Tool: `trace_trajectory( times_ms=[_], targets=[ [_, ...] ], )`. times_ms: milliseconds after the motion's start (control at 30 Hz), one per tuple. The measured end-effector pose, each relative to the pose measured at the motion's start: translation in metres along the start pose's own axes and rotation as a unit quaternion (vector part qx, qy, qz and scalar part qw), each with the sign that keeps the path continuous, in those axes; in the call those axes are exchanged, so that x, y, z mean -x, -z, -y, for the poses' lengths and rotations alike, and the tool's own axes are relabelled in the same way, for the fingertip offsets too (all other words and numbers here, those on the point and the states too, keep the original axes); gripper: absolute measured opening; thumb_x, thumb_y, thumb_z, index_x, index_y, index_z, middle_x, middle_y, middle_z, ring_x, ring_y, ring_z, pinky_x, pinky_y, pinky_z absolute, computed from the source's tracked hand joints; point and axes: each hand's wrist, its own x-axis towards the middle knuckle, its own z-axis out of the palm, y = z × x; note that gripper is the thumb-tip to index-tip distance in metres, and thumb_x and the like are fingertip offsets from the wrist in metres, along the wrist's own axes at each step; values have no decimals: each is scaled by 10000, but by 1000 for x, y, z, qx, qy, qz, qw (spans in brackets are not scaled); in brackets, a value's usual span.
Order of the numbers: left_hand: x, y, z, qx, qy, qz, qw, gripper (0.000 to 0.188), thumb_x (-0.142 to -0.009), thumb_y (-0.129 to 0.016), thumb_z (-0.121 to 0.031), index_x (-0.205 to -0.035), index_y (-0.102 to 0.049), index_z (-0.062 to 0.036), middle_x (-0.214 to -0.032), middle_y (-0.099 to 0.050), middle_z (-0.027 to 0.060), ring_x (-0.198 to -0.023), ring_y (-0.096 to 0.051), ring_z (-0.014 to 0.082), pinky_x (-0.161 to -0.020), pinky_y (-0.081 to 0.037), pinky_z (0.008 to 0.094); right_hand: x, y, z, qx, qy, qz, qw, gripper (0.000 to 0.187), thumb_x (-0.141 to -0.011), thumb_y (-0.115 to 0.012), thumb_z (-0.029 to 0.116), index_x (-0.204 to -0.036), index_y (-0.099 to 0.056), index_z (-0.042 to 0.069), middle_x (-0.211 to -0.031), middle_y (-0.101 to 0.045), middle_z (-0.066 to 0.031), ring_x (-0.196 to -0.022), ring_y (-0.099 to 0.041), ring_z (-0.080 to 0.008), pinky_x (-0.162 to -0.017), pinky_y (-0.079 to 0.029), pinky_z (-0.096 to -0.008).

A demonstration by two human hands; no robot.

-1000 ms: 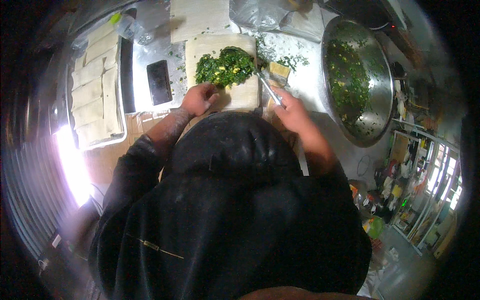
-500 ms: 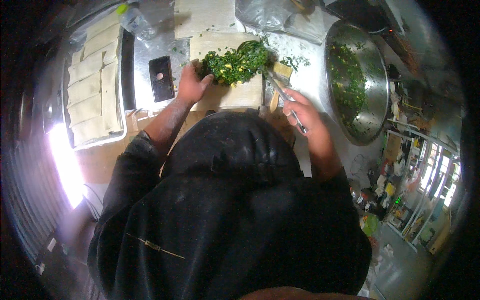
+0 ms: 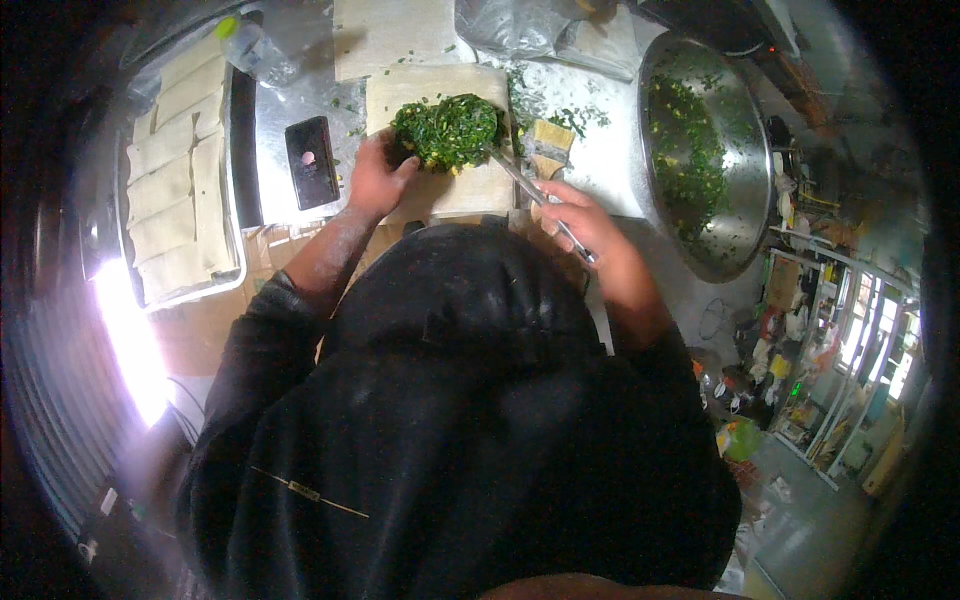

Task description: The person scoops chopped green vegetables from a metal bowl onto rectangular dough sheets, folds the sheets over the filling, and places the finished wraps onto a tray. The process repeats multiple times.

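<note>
A pale sheet of dough (image 3: 470, 190) lies flat on the metal counter in front of me, with a heap of chopped green filling (image 3: 445, 130) flecked with yellow on it. My left hand (image 3: 375, 178) rests on the sheet, its fingers against the left side of the heap. My right hand (image 3: 585, 228) grips a metal spoon (image 3: 515, 172) by the handle, and the spoon's bowl is pressed into the right side of the filling. My head and dark clothing hide the near edge of the sheet.
A large steel bowl (image 3: 735, 215) with more green filling stands at the right. A tray (image 3: 235, 150) of folded dough parcels sits at the left, a dark phone (image 3: 310, 160) beside it. A brush (image 3: 548, 140), a second dough sheet (image 3: 395, 35) and a plastic bag (image 3: 540, 30) lie further back.
The spoon brought more filling onto the heap and now presses its right side. My left hand moved up from the sheet's near edge to cup the heap's left side.
</note>
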Motion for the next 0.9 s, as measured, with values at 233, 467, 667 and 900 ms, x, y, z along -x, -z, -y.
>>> trace_trajectory(
  times_ms=[233, 467, 667, 900],
  targets=[
    [11, 6, -19, -115, -135, -2, 984, 340, -855, -767, -187, -1129, -631, -39, -1099, -633, 181, -1033, -642, 343, -906, -524, 443, 52, 28, -1, -154, 84, -53, 983, 540, -980, -562, 104, -1503, -431, 63, -778, -566, -43, -499, -450, -95, -444, -350, -225],
    [17, -9, 4, -51, -26, 222, 973, 275, -854, -759, -199, -1057, -656, -45, -945, -659, 164, -856, -671, 356, -765, -553, 447, 104, 105, -49, 276, 239, -428, 827, 550, -959, -596, 161, -1481, -460, 57, -1001, -640, -116, -849, -627, -209, -739, -516, -352],
    [11, -16, 14, -104, -61, 243, 963, 264, -840, -750, -213, -1038, -652, -68, -966, -659, 166, -887, -669, 351, -781, -547, 449, 120, 131, -101, 436, 121, -474, 755, 556, -980, -553, 163, -1495, -429, -4, -1468, -517, -261, -1372, -498, -416, -1166, -372, -476],
    [14, -11, -14, -154, -59, 216, 962, 278, -798, -755, -205, -1023, -630, -97, -962, -646, 159, -914, -651, 381, -783, -533, 477, 124, 117, -98, 452, 133, -480, 740, 544, -957, -570, 119, -1480, -469, 14, -1444, -548, -233, -1335, -538, -391, -1144, -404, -452]
  ],
)
